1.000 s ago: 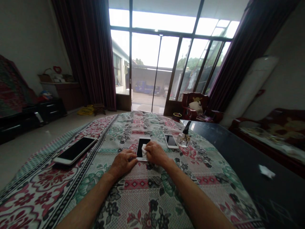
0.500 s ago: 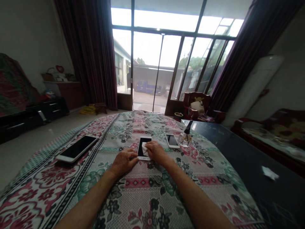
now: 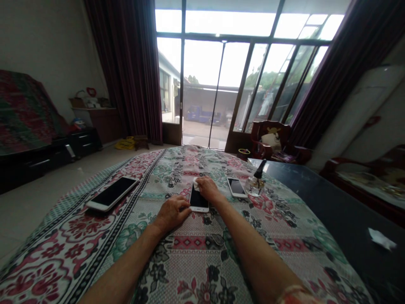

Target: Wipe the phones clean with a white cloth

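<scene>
A white smartphone (image 3: 199,202) with a dark screen lies flat on the patterned tablecloth in front of me. Its lower left edge is held by the fingers and thumb of my left hand (image 3: 173,212). My right hand (image 3: 207,188) is closed on a white tissue (image 3: 196,184), pressing it to the upper part of the screen. Right of it lies another white phone (image 3: 237,187), close beside a clear spray bottle (image 3: 255,185) with a black nozzle. A larger white tablet-like device (image 3: 112,194) with a dark screen rests on the left.
The floral tablecloth (image 3: 190,261) covers the round table. A dark tabletop (image 3: 319,211) adjoins it on the right, with a crumpled white tissue (image 3: 382,239) on it. Wooden chairs (image 3: 272,131), dark curtains (image 3: 126,71) and glass doors (image 3: 202,97) stand beyond.
My right hand has moved the tissue up the screen toward the phone's far end. My left hand stays at the lower left edge. The whole view has shifted slightly.
</scene>
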### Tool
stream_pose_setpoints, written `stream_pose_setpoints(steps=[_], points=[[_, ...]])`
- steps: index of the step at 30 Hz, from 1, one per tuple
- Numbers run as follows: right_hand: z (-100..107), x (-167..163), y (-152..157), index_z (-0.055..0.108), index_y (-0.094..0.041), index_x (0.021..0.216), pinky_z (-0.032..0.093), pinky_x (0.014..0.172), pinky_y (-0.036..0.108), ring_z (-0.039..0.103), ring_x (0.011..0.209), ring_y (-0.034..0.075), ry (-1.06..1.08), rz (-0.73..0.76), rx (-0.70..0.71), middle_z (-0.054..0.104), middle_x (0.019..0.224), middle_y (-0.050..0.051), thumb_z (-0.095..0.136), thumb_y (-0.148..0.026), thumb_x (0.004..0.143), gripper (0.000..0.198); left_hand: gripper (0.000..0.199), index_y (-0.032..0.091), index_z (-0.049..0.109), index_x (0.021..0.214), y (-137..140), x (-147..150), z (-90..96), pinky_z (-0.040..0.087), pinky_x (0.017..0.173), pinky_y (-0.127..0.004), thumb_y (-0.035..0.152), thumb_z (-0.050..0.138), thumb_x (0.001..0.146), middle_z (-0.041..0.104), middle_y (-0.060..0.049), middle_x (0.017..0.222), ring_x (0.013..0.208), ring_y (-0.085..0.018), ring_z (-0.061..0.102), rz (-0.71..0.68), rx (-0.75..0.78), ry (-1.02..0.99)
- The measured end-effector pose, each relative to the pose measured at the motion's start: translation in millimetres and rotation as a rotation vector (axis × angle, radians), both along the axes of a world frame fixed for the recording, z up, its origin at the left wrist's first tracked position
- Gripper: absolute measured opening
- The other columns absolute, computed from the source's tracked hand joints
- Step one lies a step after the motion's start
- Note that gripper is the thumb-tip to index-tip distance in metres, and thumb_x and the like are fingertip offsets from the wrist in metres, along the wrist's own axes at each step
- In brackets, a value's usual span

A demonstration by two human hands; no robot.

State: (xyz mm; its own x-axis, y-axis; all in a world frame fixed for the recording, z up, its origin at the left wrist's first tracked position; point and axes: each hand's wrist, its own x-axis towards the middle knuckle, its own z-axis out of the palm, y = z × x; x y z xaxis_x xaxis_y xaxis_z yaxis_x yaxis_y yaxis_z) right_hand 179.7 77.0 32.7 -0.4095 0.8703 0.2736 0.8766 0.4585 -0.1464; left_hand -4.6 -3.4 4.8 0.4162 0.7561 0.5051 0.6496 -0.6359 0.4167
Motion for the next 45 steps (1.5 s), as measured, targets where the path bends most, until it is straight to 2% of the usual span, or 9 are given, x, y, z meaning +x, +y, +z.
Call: stream_pose_setpoints(steps=[3, 8, 14, 19, 23, 28, 35, 38, 45], points=[[1, -3, -9, 0.068, -0.017, 0.088, 0.037, 0.089, 0.026, 0.055, 0.100, 0.020, -0.014, 0.063, -0.008, 0.069, 0.097, 0.008, 0.044, -0.006, 0.088, 0.026, 0.010, 0.019, 0.077, 0.083, 0, 0, -0.1, 0.050, 0.083, -0.031, 0.019, 0.067, 0.081, 0.073, -0.006, 0.089, 0.088, -0.021, 0.064, 0.009, -0.012, 0.002], [1, 5, -40, 0.066, -0.018, 0.088, 0.038, 0.088, 0.026, 0.053, 0.097, 0.018, 0.053, 0.258, 0.009, 0.068, 0.096, 0.006, 0.044, -0.006, 0.089, 0.025, 0.010, 0.020, 0.077, 0.082, 2, 0, -3.7, 0.050, 0.084, -0.031, 0.020, 0.067, 0.081, 0.073, -0.005, 0.089, 0.088, -0.020, 0.064, 0.016, -0.014, -0.009], [-5, 8, -66, 0.065, -0.018, 0.081, 0.040, 0.087, 0.029, 0.053, 0.089, 0.018, 0.128, 0.400, 0.042, 0.066, 0.087, 0.005, 0.048, -0.003, 0.081, 0.022, 0.010, 0.021, 0.077, 0.079, 3, 0, -6.5, 0.049, 0.082, -0.030, 0.015, 0.069, 0.077, 0.074, -0.004, 0.088, 0.087, -0.019, 0.064, -0.003, -0.008, -0.063], [-9, 3, -67, 0.067, -0.017, 0.083, 0.042, 0.088, 0.029, 0.055, 0.090, 0.018, 0.181, 0.370, 0.040, 0.069, 0.089, 0.005, 0.050, -0.003, 0.079, 0.023, 0.012, 0.022, 0.077, 0.081, 3, 0, -5.2, 0.049, 0.084, -0.030, 0.014, 0.069, 0.077, 0.075, -0.004, 0.090, 0.088, -0.020, 0.065, -0.013, 0.001, -0.051], [-10, 13, -54, 0.067, -0.017, 0.085, 0.042, 0.090, 0.030, 0.056, 0.094, 0.019, 0.181, 0.257, 0.070, 0.069, 0.093, 0.006, 0.049, -0.002, 0.081, 0.024, 0.009, 0.020, 0.077, 0.079, 2, 1, -2.9, 0.050, 0.081, -0.030, 0.016, 0.069, 0.078, 0.074, -0.005, 0.087, 0.085, -0.019, 0.065, 0.000, -0.006, -0.039], [-10, 31, -36, 0.068, -0.016, 0.100, 0.039, 0.100, 0.032, 0.055, 0.106, 0.020, 0.203, 0.131, 0.107, 0.069, 0.111, 0.009, 0.047, 0.000, 0.083, 0.031, 0.008, 0.018, 0.077, 0.080, 1, 1, -1.6, 0.049, 0.082, -0.030, 0.017, 0.069, 0.079, 0.074, -0.006, 0.089, 0.087, -0.020, 0.064, 0.008, -0.031, -0.055], [-6, 25, -45, 0.068, -0.016, 0.083, 0.041, 0.094, 0.029, 0.058, 0.098, 0.019, 0.109, 0.183, 0.065, 0.070, 0.094, 0.007, 0.050, 0.000, 0.078, 0.025, 0.009, 0.017, 0.075, 0.085, 2, 0, -1.9, 0.049, 0.081, -0.030, 0.019, 0.069, 0.078, 0.072, -0.006, 0.088, 0.085, -0.020, 0.064, 0.036, -0.056, -0.066], [-3, 19, -54, 0.068, -0.016, 0.082, 0.041, 0.092, 0.029, 0.058, 0.097, 0.019, 0.071, 0.214, 0.051, 0.069, 0.094, 0.008, 0.052, -0.004, 0.078, 0.021, 0.013, 0.016, 0.073, 0.089, 2, 0, -1.7, 0.049, 0.082, -0.030, 0.018, 0.070, 0.077, 0.072, -0.007, 0.090, 0.087, -0.021, 0.064, 0.053, -0.057, -0.066], [14, 10, -74, 0.068, -0.016, 0.079, 0.040, 0.076, 0.025, 0.055, 0.084, 0.016, 0.018, 0.238, -0.086, 0.065, 0.091, 0.007, 0.055, -0.009, 0.074, 0.015, 0.017, 0.017, 0.072, 0.092, 1, 0, 0.7, 0.049, 0.084, -0.031, 0.018, 0.070, 0.076, 0.071, -0.007, 0.094, 0.090, -0.021, 0.064, 0.045, -0.060, -0.061]])
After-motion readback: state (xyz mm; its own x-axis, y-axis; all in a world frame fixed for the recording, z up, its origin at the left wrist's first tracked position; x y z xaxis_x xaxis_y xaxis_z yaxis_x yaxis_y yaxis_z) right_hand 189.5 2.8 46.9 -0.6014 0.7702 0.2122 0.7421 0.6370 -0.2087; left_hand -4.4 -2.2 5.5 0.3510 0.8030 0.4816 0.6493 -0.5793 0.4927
